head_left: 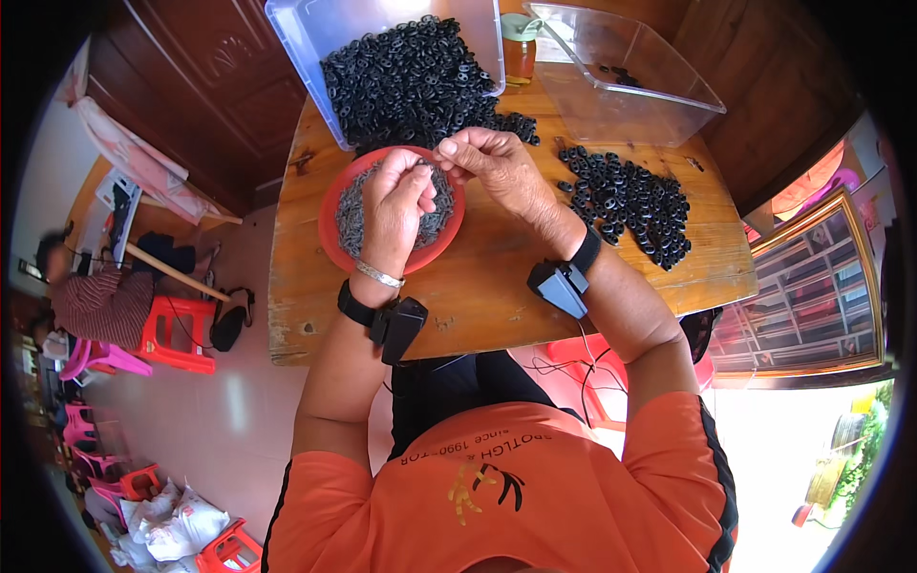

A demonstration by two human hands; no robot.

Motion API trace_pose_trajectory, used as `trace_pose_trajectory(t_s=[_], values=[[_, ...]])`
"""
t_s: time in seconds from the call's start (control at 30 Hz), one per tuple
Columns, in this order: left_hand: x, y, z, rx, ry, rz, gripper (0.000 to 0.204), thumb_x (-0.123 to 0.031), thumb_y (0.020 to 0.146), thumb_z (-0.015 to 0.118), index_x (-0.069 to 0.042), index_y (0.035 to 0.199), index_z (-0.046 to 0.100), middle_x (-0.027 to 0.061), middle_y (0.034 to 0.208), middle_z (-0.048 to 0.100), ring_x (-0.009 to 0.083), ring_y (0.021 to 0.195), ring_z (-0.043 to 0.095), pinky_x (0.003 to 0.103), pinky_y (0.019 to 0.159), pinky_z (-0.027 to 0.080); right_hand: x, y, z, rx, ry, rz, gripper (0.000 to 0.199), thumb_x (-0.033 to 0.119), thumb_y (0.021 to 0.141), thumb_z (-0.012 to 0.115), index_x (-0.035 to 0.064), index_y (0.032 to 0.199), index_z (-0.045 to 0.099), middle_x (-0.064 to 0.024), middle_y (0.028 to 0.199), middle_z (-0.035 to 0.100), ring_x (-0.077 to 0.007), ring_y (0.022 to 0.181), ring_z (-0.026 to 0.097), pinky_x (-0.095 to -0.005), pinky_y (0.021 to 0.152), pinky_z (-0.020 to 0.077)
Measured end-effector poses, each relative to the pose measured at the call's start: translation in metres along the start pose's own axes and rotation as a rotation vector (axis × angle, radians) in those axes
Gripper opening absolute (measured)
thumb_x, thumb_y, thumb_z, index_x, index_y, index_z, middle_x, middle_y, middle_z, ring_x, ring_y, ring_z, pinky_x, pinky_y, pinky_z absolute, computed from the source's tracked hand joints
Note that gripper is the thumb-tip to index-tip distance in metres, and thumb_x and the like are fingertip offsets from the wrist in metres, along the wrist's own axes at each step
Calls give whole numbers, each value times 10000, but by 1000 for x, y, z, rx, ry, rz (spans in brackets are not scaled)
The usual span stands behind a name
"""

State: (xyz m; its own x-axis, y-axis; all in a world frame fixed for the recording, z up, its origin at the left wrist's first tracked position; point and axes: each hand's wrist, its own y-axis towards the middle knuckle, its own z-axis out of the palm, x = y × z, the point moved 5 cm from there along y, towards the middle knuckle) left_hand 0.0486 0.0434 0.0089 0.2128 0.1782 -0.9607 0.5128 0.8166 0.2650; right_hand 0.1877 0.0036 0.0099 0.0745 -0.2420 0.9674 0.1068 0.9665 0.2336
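Left hand: the left hand (396, 205) hovers over the red bowl (334, 234), fingers curled shut and pinching something small that is too tiny to identify.
Right hand: the right hand (497, 167) meets it fingertip to fingertip, its fingers closed on a small dark piece; what kind, I cannot tell.
Key relation: both pinches meet above the bowl's far rim; the grey metal bits (351, 215) lie directly under the left hand, which is the nearer one.
Black rings: a loose pile (626, 201) lies on the desk to the right of the right hand; a bigger heap (411, 76) fills the clear bin (296, 29) beyond the hands.
Second bin: the other clear tub (659, 105) is almost bare.
Desk: worn wooden desk (478, 286), scuffed at its edges.
Room: tiled floor, red plastic stools (177, 334) at left, dark wooden panelling behind.
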Motion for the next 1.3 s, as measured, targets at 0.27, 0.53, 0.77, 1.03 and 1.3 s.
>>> trace_pose_trajectory(t_s=[0.27, 0.53, 0.77, 1.03, 1.3], values=[[-3, -4, 5, 5, 94, 34, 112, -109, 894, 528, -24, 822, 538, -9, 629, 505, 45, 524, 446, 199, 477, 376, -1, 0, 5, 23, -31, -41, 227, 260, 892, 617, 35, 902, 651, 9, 786, 629, -64, 700, 545, -226, 675, 471], [-3, -4, 4, -21, 117, 28, 98, -83, 886, 527, -19, 811, 531, -6, 625, 500, 46, 517, 439, 204, 467, 371, -6, 0, 1, 16, 24, 81, 221, 271, 887, 622, 53, 904, 655, 21, 776, 617, -64, 706, 544, -222, 700, 466], [-3, -4, 2, -26, 107, 30, 97, -63, 872, 516, -21, 785, 529, -6, 609, 495, 49, 503, 436, 208, 457, 367, -3, -1, 5, 24, -54, 61, 234, 272, 894, 612, 44, 920, 658, 20, 784, 623, -59, 705, 541, -220, 688, 470], [-1, -3, 2, -22, 103, 22, 101, -63, 868, 510, -26, 777, 531, -14, 596, 486, 45, 499, 433, 209, 452, 362, 0, -1, 5, -12, -144, -38, 198, 218, 897, 611, 27, 899, 661, 21, 754, 615, -51, 690, 529, -217, 671, 469], [-4, -5, 4, -23, 170, 18, 109, -79, 868, 508, -23, 777, 529, -14, 591, 483, 48, 493, 433, 213, 449, 364, -1, -2, 6, -13, -234, -87, 185, 188, 905, 600, 15, 870, 657, 17, 737, 607, -53, 697, 525, -226, 662, 467]])
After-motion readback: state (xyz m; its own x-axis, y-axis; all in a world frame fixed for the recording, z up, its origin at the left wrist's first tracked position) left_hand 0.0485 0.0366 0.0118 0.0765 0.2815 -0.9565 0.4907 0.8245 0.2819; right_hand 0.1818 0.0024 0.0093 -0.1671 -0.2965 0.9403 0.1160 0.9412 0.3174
